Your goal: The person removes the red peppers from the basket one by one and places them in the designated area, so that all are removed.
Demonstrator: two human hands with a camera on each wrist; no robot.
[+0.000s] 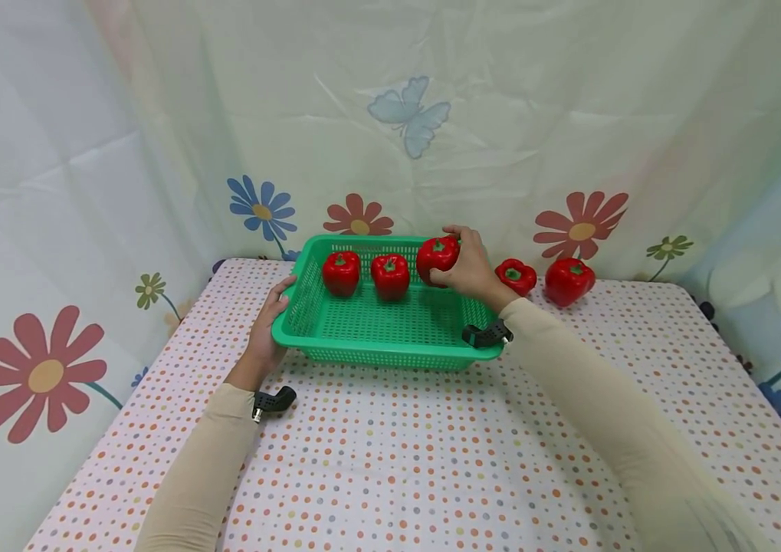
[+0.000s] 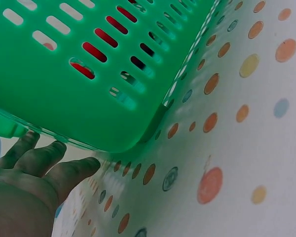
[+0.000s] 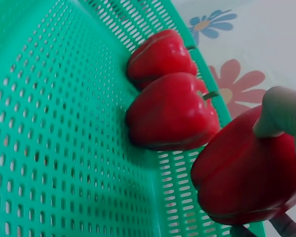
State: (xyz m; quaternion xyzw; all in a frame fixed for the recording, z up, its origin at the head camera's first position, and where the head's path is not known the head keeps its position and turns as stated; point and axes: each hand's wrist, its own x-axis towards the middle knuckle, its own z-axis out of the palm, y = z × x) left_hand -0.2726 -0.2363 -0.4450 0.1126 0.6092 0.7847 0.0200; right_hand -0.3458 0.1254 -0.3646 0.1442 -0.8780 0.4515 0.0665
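A green plastic basket with slotted walls stands on the table. Inside it, along the far side, are two red bell peppers, one at the left and one near the middle. My right hand grips a third bell pepper over the basket's far right part, thumb on one side and fingers round the other. My left hand rests at the basket's left rim, its fingers extended beneath the rim in the left wrist view.
Two more red bell peppers, one tipped with its stem forward and one larger, lie right of the basket on the dotted tablecloth. A flowered curtain hangs right behind the table.
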